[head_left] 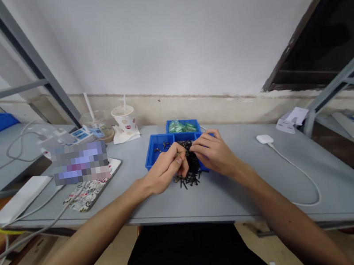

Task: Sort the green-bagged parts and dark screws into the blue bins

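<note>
Dark screws (191,178) heap in the middle of a blue compartment tray (150,157) and spill over its near edge onto the table. A few more pieces lie in its left compartment. My left hand (168,166) hovers over the near left part of the tray, fingers curled and pinched together. Opposite it, my right hand (215,152) is above the right compartment, its fingertips pressed together beside the heap. Whatever either pinch holds is too small or hidden to name. Both hands cover parts of the tray.
Behind the tray sits a blue box (182,125) with green plastic packets. A paper cup (124,119) and a clear cup (98,126) with straws stand back left. A patterned tablet case (96,185) and cables lie left. A white charger case (264,139) with its cable lies right.
</note>
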`<action>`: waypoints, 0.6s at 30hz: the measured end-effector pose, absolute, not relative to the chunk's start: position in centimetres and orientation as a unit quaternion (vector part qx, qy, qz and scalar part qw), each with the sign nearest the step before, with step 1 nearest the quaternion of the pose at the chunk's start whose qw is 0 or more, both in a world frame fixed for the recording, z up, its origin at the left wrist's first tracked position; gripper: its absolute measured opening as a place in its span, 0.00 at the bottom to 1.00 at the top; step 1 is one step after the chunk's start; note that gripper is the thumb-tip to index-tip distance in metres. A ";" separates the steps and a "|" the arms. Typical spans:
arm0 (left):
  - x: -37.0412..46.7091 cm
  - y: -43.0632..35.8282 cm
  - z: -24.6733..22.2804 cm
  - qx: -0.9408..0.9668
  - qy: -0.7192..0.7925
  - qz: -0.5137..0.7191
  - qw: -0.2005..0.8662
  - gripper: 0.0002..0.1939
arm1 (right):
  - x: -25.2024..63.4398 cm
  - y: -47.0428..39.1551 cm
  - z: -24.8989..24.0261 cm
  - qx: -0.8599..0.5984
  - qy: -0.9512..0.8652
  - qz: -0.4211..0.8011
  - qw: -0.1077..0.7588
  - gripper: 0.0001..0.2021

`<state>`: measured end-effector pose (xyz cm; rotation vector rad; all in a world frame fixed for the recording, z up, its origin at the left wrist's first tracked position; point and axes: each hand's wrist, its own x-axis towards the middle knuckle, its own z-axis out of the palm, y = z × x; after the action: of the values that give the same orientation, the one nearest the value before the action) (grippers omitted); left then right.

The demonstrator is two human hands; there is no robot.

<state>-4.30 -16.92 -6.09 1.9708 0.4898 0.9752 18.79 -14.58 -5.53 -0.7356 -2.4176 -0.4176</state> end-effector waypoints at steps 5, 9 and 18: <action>-4.3 -17.0 -6.1 0.798 0.196 0.389 0.417 0.11 | 18.8 -14.7 -5.5 -0.279 -0.904 -0.140 0.290 0.10; -4.2 -16.9 -6.2 0.799 0.207 0.409 0.390 0.08 | 18.4 -14.9 -5.4 -0.279 -0.891 -0.105 0.343 0.08; -3.9 -16.4 -6.6 0.806 0.277 0.457 0.254 0.05 | 17.5 -16.2 -4.9 -0.349 -0.805 0.098 0.469 0.01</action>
<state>-3.88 -16.43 -6.55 2.1894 0.7514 1.2424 17.52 -16.15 -4.90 -0.8552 -1.9734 0.2406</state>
